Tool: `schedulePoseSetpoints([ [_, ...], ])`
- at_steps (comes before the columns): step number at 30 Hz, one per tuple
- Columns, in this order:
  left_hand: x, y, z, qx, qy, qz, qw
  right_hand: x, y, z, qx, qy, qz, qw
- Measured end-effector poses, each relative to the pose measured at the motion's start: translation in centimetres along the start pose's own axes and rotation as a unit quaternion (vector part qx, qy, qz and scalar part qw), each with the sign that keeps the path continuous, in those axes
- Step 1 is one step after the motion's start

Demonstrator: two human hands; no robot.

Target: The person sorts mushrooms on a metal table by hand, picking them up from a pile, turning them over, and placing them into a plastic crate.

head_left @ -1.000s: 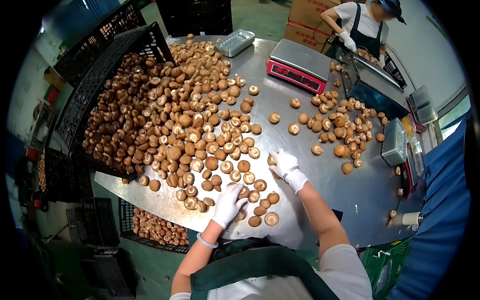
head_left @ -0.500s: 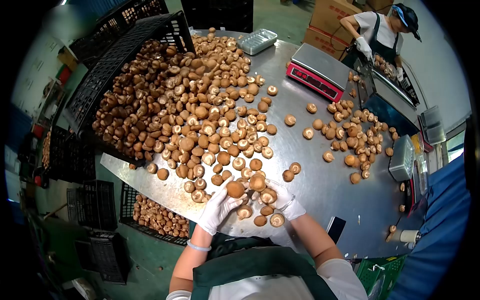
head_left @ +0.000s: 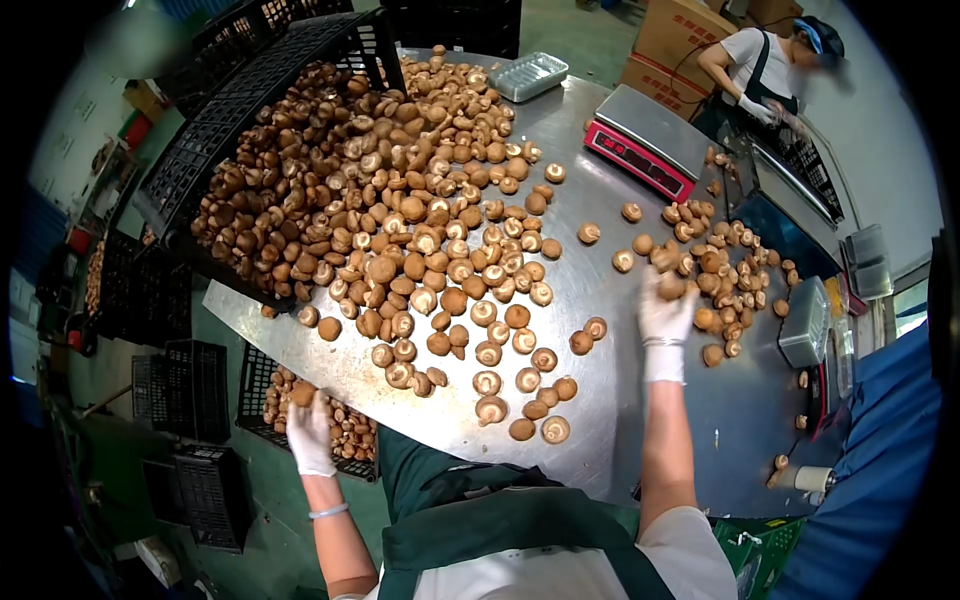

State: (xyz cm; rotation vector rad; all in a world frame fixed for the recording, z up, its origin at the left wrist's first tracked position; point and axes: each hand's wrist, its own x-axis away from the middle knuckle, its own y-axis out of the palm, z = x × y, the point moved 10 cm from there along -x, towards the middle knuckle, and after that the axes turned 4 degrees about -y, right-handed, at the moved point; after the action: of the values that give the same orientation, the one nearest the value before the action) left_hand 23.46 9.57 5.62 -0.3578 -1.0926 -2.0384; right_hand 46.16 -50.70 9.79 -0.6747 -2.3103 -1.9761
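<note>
The left hand [head_left: 309, 433] is closing on 1 mushroom [head_left: 302, 394] over the floor crate [head_left: 262, 425] while the right hand [head_left: 665, 312] is pinching another at the small pile [head_left: 715, 265] (gloves being slick), so either could be slipping and rolling off the steel table [head_left: 640, 400].

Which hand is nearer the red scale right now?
Right. The right hand is on the table below the red scale; the left hand hangs over the floor crate.

Shiny steel table [head_left: 640, 400]; black plastic lattice crate [head_left: 250, 90]; matt mushrooms [head_left: 400, 200].
</note>
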Motion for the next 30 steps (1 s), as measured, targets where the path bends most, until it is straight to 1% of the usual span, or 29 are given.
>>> schedulePoseSetpoints([
  [1, -0.9, -2.9, 1.8, -0.012, 0.034, 0.036, 0.999, -0.5, -1.6, -3.6, 0.020, -0.113, 0.103, 0.988],
  [2, -1.0, -5.2, 3.7, -0.085, 0.134, 0.098, 0.982, -1.5, -2.2, -5.0, 0.035, -0.081, 0.041, 0.995],
  [4, 2.7, -0.7, 4.9, -0.254, 0.244, 0.088, 0.932, -1.4, -3.9, -4.8, 0.159, -0.036, -0.050, 0.985],
  [5, 3.7, 1.7, 4.3, -0.350, 0.293, 0.037, 0.889, 0.4, -4.5, -3.0, 0.251, 0.010, -0.064, 0.966],
  [6, 5.2, 4.6, 3.8, -0.508, 0.368, 0.027, 0.778, 2.8, -5.2, -0.3, 0.339, 0.059, -0.078, 0.936],
  [7, 5.4, 6.3, 1.1, -0.555, 0.341, -0.029, 0.758, 5.6, -4.1, 1.4, 0.469, 0.051, -0.088, 0.877],
  [8, 6.0, 8.0, -1.9, -0.599, 0.314, -0.086, 0.732, 8.0, -3.2, 2.9, 0.586, 0.041, -0.099, 0.803],
  [10, 9.1, 12.8, -8.5, -0.616, 0.290, -0.255, 0.686, 10.4, -4.0, 5.5, 0.636, 0.058, -0.136, 0.757],
  [11, 11.4, 15.2, -11.6, -0.666, 0.341, -0.340, 0.570, 11.2, -4.9, 6.4, 0.622, 0.070, -0.156, 0.764],
  [12, 13.5, 16.5, -15.1, -0.698, 0.383, -0.418, 0.438, 11.7, -6.0, 7.0, 0.608, 0.081, -0.174, 0.770],
  [13, 14.4, 16.9, -17.0, -0.685, 0.410, -0.433, 0.419, 12.0, -7.1, 7.3, 0.627, 0.076, -0.207, 0.747],
  [14, 15.0, 16.8, -18.5, -0.670, 0.436, -0.449, 0.399, 12.6, -7.7, 7.0, 0.718, 0.046, -0.195, 0.666],
  [15, 14.7, 16.3, -19.3, -0.667, 0.436, -0.454, 0.398, 14.6, -5.6, 7.1, 0.770, -0.014, -0.244, 0.589],
  [16, 14.0, 15.8, -20.5, -0.687, 0.411, -0.458, 0.387, 16.8, -3.5, 7.3, 0.812, -0.072, -0.290, 0.502],
  [17, 13.4, 15.2, -21.5, -0.706, 0.386, -0.461, 0.375, 17.7, -3.7, 7.0, 0.813, -0.075, -0.286, 0.501],
  [18, 13.2, 15.2, -21.7, -0.703, 0.388, -0.464, 0.374, 19.4, -3.8, 8.0, 0.843, -0.086, -0.352, 0.397],
  [19, 12.2, 15.1, -21.1, -0.686, 0.347, -0.459, 0.445, 21.0, -4.4, 9.0, 0.860, -0.094, -0.412, 0.286],
  [20, 11.3, 14.8, -20.6, -0.665, 0.303, -0.451, 0.513, 21.5, -5.2, 8.7, 0.861, -0.096, -0.409, 0.286],
  [21, 10.4, 14.3, -20.6, -0.664, 0.260, -0.443, 0.543, 21.6, -5.7, 8.5, 0.852, -0.095, -0.403, 0.321],
  [22, 10.3, 14.1, -20.4, -0.662, 0.264, -0.444, 0.543, 21.3, -6.1, 8.1, 0.840, -0.095, -0.399, 0.354],
  [23, 8.1, 12.1, -21.4, -0.592, 0.054, -0.418, 0.687, 20.4, -7.9, 7.8, 0.834, -0.007, -0.368, 0.411],
  [24, 7.6, 9.9, -22.8, -0.482, -0.163, -0.362, 0.781, 20.4, -7.5, 8.2, 0.834, -0.006, -0.368, 0.411],
  [25, 8.0, 9.9, -22.8, -0.410, -0.217, -0.356, 0.811, 19.5, -9.0, 8.1, 0.722, 0.121, -0.252, 0.633],
  [26, 8.2, 9.9, -22.5, -0.413, -0.218, -0.358, 0.809, 19.4, -10.7, 8.8, 0.542, 0.235, -0.113, 0.799],
  [27, 8.6, 9.8, -22.7, -0.359, -0.269, -0.355, 0.820, 19.5, -9.9, 10.0, 0.498, 0.278, -0.131, 0.811],
  [28, 9.0, 10.1, -23.0, -0.302, -0.316, -0.351, 0.828, 19.3, -9.6, 10.5, 0.497, 0.273, -0.134, 0.812],
  [30, 9.3, 10.8, -22.8, -0.292, -0.314, -0.364, 0.826, 19.5, -8.8, 12.7, 0.362, 0.330, -0.112, 0.864],
])
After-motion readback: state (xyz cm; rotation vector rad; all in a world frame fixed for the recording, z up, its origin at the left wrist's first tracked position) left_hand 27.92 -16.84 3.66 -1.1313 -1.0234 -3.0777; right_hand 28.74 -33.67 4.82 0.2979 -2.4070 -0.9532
